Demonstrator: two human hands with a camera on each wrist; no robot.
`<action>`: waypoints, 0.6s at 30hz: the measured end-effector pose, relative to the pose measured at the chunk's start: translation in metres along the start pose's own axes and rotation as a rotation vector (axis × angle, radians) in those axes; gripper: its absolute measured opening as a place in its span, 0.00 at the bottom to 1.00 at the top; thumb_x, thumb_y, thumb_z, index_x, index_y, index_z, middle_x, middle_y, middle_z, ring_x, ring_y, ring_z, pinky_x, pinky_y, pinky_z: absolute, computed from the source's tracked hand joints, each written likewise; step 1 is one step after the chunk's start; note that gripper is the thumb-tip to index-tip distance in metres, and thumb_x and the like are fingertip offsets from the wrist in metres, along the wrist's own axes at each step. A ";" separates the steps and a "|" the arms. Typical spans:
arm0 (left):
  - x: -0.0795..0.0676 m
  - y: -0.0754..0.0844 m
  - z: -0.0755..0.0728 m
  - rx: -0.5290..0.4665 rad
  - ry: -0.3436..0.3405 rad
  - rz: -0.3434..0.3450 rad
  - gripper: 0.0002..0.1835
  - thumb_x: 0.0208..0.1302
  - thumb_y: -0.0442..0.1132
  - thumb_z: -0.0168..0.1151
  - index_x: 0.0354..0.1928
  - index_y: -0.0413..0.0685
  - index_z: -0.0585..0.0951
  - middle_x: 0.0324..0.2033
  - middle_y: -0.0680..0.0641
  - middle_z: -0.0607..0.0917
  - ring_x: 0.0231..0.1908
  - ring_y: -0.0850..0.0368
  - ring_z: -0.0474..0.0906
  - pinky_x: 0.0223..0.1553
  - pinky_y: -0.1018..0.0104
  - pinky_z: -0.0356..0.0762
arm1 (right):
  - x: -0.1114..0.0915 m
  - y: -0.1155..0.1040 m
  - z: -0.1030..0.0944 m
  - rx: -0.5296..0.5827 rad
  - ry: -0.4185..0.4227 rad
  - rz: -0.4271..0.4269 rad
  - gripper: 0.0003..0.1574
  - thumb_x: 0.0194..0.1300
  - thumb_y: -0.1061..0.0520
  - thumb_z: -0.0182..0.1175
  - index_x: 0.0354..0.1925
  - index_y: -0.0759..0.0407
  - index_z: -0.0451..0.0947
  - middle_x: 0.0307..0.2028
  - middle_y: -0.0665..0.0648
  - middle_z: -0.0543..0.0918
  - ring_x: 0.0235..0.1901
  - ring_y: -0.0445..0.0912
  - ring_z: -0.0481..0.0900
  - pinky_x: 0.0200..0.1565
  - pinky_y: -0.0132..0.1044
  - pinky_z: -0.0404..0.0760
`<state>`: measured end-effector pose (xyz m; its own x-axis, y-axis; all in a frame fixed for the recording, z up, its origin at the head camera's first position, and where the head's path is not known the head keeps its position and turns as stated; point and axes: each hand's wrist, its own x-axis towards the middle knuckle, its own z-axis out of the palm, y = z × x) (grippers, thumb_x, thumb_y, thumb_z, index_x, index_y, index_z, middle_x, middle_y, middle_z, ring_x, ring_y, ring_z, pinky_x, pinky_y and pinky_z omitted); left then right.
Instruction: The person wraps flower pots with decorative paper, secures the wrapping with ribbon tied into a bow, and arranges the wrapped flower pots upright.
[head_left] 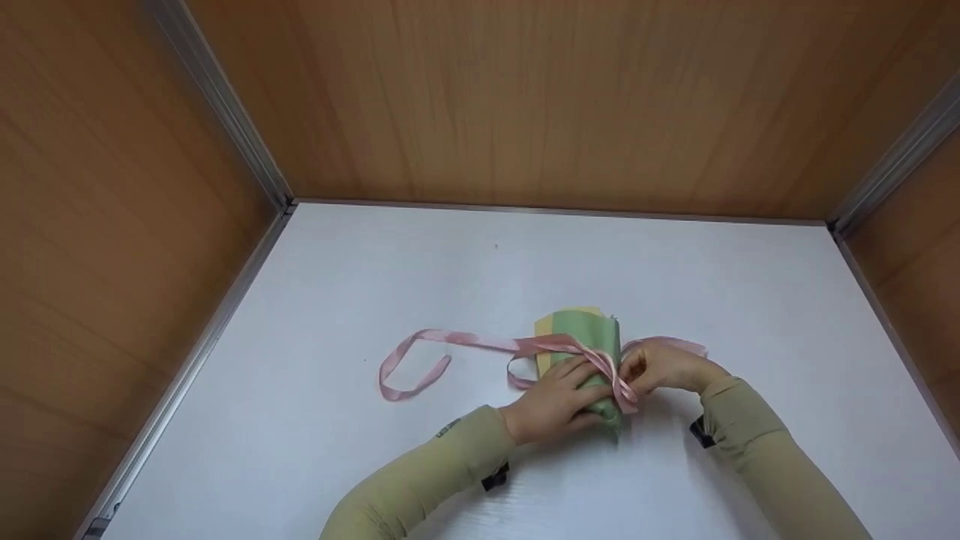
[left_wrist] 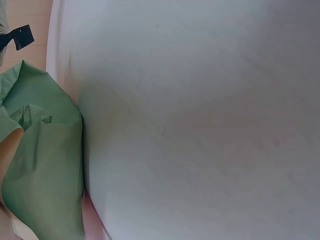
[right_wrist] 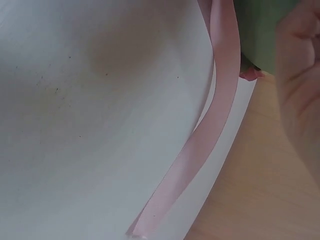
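Note:
A green paper wrap (head_left: 585, 326) with a yellow layer (head_left: 543, 349) at its left lies on the white table. My left hand (head_left: 555, 405) rests across it, fingers spread over the green paper. A pink ribbon (head_left: 472, 340) runs over the wrap, and its twisted part reaches the right side. There my right hand (head_left: 667, 367) pinches the ribbon between thumb and fingers. In the left wrist view, the folded green paper (left_wrist: 50, 165) fills the left side. One flat ribbon tail (right_wrist: 195, 150) trails over the table in the right wrist view.
The ribbon's long end curls on the white table (head_left: 300, 375) left of the wrap. Wooden panels (head_left: 495, 105) with metal edge strips (head_left: 225, 97) stand at the back and both sides. A small reddish bit (right_wrist: 251, 74) shows below the green paper in the right wrist view.

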<state>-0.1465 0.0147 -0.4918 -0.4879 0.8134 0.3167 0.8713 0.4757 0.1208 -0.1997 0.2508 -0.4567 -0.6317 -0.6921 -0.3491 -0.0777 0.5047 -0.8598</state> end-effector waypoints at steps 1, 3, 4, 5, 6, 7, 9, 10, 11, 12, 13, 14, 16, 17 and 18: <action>0.000 0.000 0.000 0.001 -0.001 -0.002 0.24 0.69 0.54 0.51 0.64 0.58 0.70 0.65 0.49 0.67 0.68 0.53 0.57 0.72 0.64 0.46 | 0.000 -0.003 0.002 -0.022 0.010 0.000 0.12 0.49 0.60 0.71 0.30 0.68 0.83 0.22 0.43 0.79 0.23 0.35 0.71 0.28 0.27 0.72; 0.000 0.000 0.000 0.006 0.001 -0.007 0.23 0.68 0.55 0.51 0.63 0.58 0.71 0.64 0.49 0.68 0.68 0.53 0.58 0.71 0.64 0.48 | 0.000 -0.009 0.006 -0.070 0.031 0.004 0.11 0.48 0.59 0.71 0.27 0.67 0.83 0.20 0.44 0.77 0.22 0.35 0.69 0.26 0.27 0.71; 0.000 0.001 0.000 0.011 0.004 -0.009 0.23 0.68 0.55 0.51 0.62 0.58 0.71 0.63 0.50 0.68 0.67 0.53 0.58 0.71 0.64 0.49 | 0.000 -0.012 0.008 -0.097 0.041 0.005 0.10 0.47 0.59 0.71 0.25 0.66 0.83 0.19 0.44 0.76 0.21 0.35 0.69 0.25 0.27 0.70; 0.000 0.001 0.000 0.013 0.006 -0.012 0.23 0.68 0.56 0.51 0.62 0.58 0.71 0.63 0.50 0.69 0.67 0.53 0.59 0.70 0.64 0.50 | -0.001 -0.015 0.010 -0.123 0.052 0.006 0.10 0.46 0.59 0.71 0.23 0.65 0.82 0.18 0.44 0.75 0.20 0.35 0.68 0.23 0.27 0.68; 0.000 0.002 0.000 0.016 0.005 -0.017 0.24 0.68 0.56 0.51 0.62 0.58 0.71 0.63 0.50 0.69 0.67 0.54 0.59 0.70 0.65 0.50 | 0.000 -0.017 0.012 -0.141 0.061 0.010 0.09 0.46 0.60 0.70 0.21 0.65 0.81 0.17 0.43 0.73 0.19 0.35 0.66 0.22 0.27 0.66; 0.001 0.002 0.000 0.021 0.007 -0.020 0.24 0.68 0.56 0.50 0.62 0.57 0.71 0.62 0.51 0.69 0.66 0.54 0.59 0.70 0.65 0.50 | -0.001 -0.019 0.014 -0.160 0.067 0.012 0.09 0.45 0.61 0.69 0.20 0.66 0.80 0.15 0.43 0.72 0.18 0.35 0.65 0.21 0.27 0.64; 0.001 0.003 0.000 0.030 0.010 -0.024 0.25 0.68 0.57 0.50 0.63 0.56 0.70 0.62 0.51 0.69 0.66 0.54 0.59 0.70 0.65 0.50 | -0.001 -0.022 0.017 -0.177 0.078 0.011 0.08 0.45 0.63 0.67 0.17 0.66 0.79 0.13 0.43 0.70 0.16 0.34 0.63 0.19 0.27 0.61; 0.001 0.003 0.000 0.034 0.010 -0.025 0.26 0.68 0.57 0.50 0.63 0.54 0.69 0.62 0.51 0.69 0.66 0.54 0.59 0.70 0.65 0.50 | -0.002 -0.022 0.019 -0.179 0.078 0.001 0.08 0.45 0.64 0.66 0.16 0.66 0.78 0.12 0.43 0.69 0.15 0.34 0.61 0.19 0.27 0.59; 0.000 0.003 -0.001 0.037 0.011 -0.027 0.27 0.68 0.57 0.50 0.64 0.53 0.69 0.62 0.51 0.69 0.66 0.55 0.60 0.70 0.65 0.50 | -0.002 -0.022 0.020 -0.179 0.081 -0.012 0.08 0.45 0.65 0.65 0.15 0.67 0.77 0.12 0.43 0.68 0.15 0.34 0.60 0.18 0.27 0.58; 0.000 0.003 -0.001 0.036 0.011 -0.029 0.27 0.68 0.57 0.50 0.64 0.52 0.68 0.62 0.51 0.70 0.66 0.55 0.60 0.70 0.66 0.50 | -0.002 -0.022 0.020 -0.177 0.081 -0.026 0.08 0.45 0.66 0.65 0.14 0.66 0.77 0.11 0.42 0.68 0.16 0.33 0.60 0.19 0.26 0.57; 0.000 0.003 -0.001 0.036 0.010 -0.030 0.28 0.68 0.57 0.50 0.64 0.51 0.68 0.62 0.51 0.70 0.66 0.55 0.60 0.70 0.66 0.49 | -0.003 -0.021 0.021 -0.175 0.079 -0.052 0.08 0.45 0.67 0.65 0.14 0.66 0.78 0.11 0.42 0.68 0.16 0.32 0.60 0.19 0.25 0.57; 0.000 0.003 -0.002 0.037 0.009 -0.031 0.28 0.68 0.57 0.50 0.64 0.51 0.68 0.62 0.51 0.70 0.66 0.55 0.60 0.70 0.66 0.49 | -0.003 -0.021 0.022 -0.164 0.075 -0.080 0.08 0.45 0.67 0.65 0.14 0.66 0.78 0.11 0.42 0.67 0.16 0.32 0.61 0.19 0.25 0.58; -0.001 0.003 -0.003 0.024 0.001 -0.037 0.28 0.68 0.57 0.51 0.64 0.50 0.68 0.62 0.50 0.70 0.67 0.55 0.60 0.70 0.66 0.49 | -0.003 -0.018 0.023 -0.147 0.070 -0.141 0.09 0.47 0.68 0.65 0.15 0.66 0.79 0.12 0.42 0.68 0.16 0.32 0.61 0.19 0.24 0.59; -0.001 0.003 -0.004 0.015 -0.004 -0.042 0.28 0.68 0.56 0.51 0.64 0.50 0.68 0.62 0.50 0.70 0.67 0.55 0.60 0.70 0.66 0.49 | -0.003 -0.018 0.023 -0.145 0.071 -0.165 0.08 0.47 0.68 0.66 0.15 0.65 0.79 0.13 0.42 0.68 0.17 0.31 0.62 0.20 0.24 0.59; -0.002 0.003 -0.005 0.008 -0.009 -0.046 0.28 0.68 0.56 0.51 0.64 0.50 0.68 0.62 0.50 0.70 0.67 0.55 0.60 0.71 0.66 0.49 | -0.003 -0.017 0.023 -0.140 0.068 -0.189 0.08 0.48 0.68 0.66 0.16 0.65 0.80 0.14 0.42 0.69 0.17 0.31 0.63 0.20 0.23 0.60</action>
<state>-0.1424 0.0133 -0.4872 -0.5276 0.7940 0.3022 0.8478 0.5148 0.1276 -0.1786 0.2321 -0.4497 -0.6459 -0.7471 -0.1571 -0.3025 0.4394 -0.8458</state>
